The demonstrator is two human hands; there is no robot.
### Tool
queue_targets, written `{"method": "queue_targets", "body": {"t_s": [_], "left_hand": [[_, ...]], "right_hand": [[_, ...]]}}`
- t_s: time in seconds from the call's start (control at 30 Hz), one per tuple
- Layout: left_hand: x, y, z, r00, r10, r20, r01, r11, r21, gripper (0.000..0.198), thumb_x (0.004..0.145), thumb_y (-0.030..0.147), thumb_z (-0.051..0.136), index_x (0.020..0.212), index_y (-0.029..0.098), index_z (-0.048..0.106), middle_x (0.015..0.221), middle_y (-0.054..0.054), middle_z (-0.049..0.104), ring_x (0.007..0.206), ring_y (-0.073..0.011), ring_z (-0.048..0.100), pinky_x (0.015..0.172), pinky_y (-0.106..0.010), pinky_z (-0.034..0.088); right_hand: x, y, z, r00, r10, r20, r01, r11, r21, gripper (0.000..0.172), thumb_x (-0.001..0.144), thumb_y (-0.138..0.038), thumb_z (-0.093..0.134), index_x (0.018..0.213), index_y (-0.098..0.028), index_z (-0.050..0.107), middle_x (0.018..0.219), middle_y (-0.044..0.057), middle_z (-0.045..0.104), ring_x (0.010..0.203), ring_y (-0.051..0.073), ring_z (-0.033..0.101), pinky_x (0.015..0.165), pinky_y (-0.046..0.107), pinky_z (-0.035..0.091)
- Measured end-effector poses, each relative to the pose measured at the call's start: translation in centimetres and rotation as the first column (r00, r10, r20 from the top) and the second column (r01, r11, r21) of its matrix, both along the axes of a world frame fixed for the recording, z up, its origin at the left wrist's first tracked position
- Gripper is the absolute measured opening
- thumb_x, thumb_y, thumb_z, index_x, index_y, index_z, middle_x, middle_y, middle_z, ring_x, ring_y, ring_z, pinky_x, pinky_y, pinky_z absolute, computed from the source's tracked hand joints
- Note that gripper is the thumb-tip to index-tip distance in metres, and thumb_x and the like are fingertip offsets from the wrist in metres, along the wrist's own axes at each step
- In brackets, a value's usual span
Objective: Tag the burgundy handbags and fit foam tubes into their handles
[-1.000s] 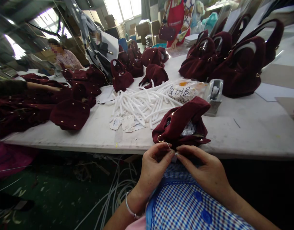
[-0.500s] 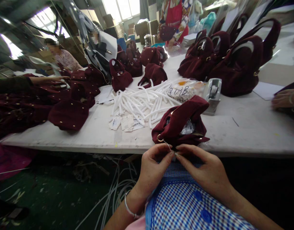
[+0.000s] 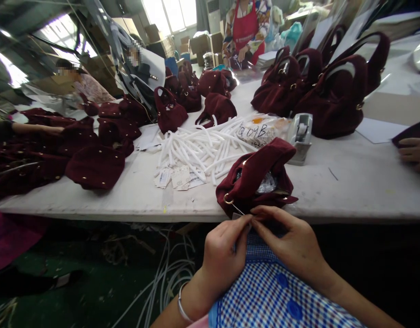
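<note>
A dark red velvet handbag (image 3: 256,180) lies at the near edge of the white table (image 3: 350,191), with clear plastic stuffing showing in its mouth and a gold ring (image 3: 226,199) at its near corner. A thin white string runs from that ring to my fingers. My left hand (image 3: 223,250) and my right hand (image 3: 292,246) meet just below the bag, fingertips pinched together on the string.
White foam tubes (image 3: 203,148) and paper tags (image 3: 177,176) lie behind the bag, beside a tape dispenser (image 3: 300,136). Several more red handbags (image 3: 319,91) stand at the back and left. Another person's hand (image 3: 413,152) rests at the right edge. Other workers stand beyond the table.
My hands have stayed pinched on the string, the left one curling tighter. The view has shifted slightly. Another person's hand has come in at the right edge.
</note>
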State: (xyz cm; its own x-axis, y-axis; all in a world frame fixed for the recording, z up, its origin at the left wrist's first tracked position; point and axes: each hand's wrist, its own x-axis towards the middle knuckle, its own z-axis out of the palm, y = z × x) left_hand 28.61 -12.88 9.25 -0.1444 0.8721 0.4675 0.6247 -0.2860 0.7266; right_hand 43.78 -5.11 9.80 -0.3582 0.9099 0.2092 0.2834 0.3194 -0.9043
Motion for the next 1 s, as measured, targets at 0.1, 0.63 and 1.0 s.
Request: {"method": "queue_targets", "body": {"t_s": [0.1,0.63,1.0], "left_hand": [[-0.4,0.0,-0.1,0.972,0.159,0.174,-0.132,0.979,-0.157,0.037,0.089,0.020,0.067,0.125,0.025,0.063,0.112,-0.004,0.072,0.087,-0.0145,0.068,0.069,-0.022,0.056],[1.1,3.1,1.6,0.795,-0.019,0.606,0.233,0.932,-0.276,0.024,0.092,0.037,0.063,0.103,0.018,0.072,0.081,-0.005,0.073,0.067,-0.0145,0.067,0.064,-0.025,0.055],[-2.0,7.8,3.4,0.976,0.206,0.069,-0.209,0.977,0.044,0.059,0.084,0.034,0.073,0.139,0.027,0.053,0.125,-0.010,0.065,0.108,-0.0255,0.062,0.089,-0.035,0.051]], "right_hand": [[0.3,0.1,0.5,1.000,0.006,-0.016,-0.007,0.999,-0.040,0.022,0.085,-0.037,0.073,0.103,-0.025,0.073,0.097,0.002,0.075,0.085,0.019,0.072,0.082,0.029,0.061],[4.7,3.1,3.1,0.966,0.048,0.255,-0.123,0.950,0.286,0.030,0.094,-0.033,0.059,0.122,-0.026,0.068,0.107,0.001,0.076,0.091,0.021,0.074,0.081,0.029,0.062],[1.6,8.8,6.5,0.803,-0.145,0.578,-0.424,0.543,0.725,0.031,0.088,-0.005,0.053,0.112,-0.014,0.069,0.103,0.011,0.074,0.090,0.026,0.070,0.077,0.036,0.056]]}}
